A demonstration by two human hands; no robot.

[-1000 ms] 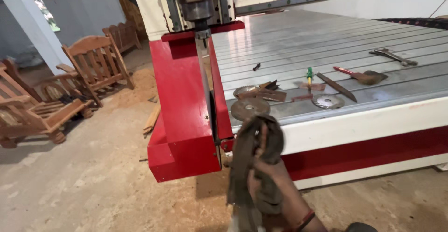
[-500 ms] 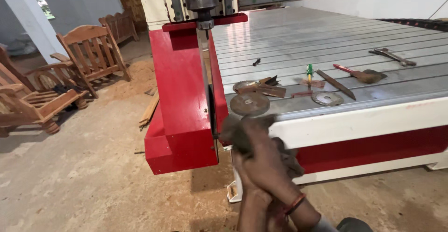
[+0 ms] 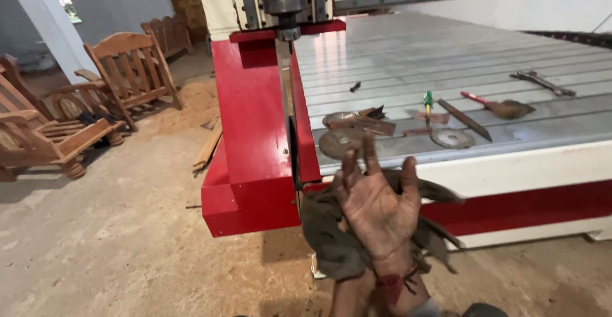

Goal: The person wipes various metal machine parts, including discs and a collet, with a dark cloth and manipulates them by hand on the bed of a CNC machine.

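Note:
My right hand (image 3: 377, 210) is raised palm toward me with its fingers spread, a red thread band at the wrist. A dark grey-green rag (image 3: 331, 237) bunches behind and around it, hanging on both sides. My left forearm comes up under the rag from the bottom edge; that hand is hidden by the cloth. Both hands hover in front of the red and white side of a big machine table (image 3: 542, 164), just right of its red gantry leg (image 3: 252, 145).
On the ribbed grey bed lie round metal discs (image 3: 452, 138), rusty plates (image 3: 366, 123), a green-handled tool (image 3: 428, 100), a flat blade (image 3: 465, 119), a brush (image 3: 503, 106) and a wrench (image 3: 542, 82). Wooden chairs (image 3: 127, 68) stand at left on a dusty concrete floor.
The view has swung right and closer to the table. The rag, first dangling from one hand, is now bunched around my right hand, which has opened palm-up with fingers spread.

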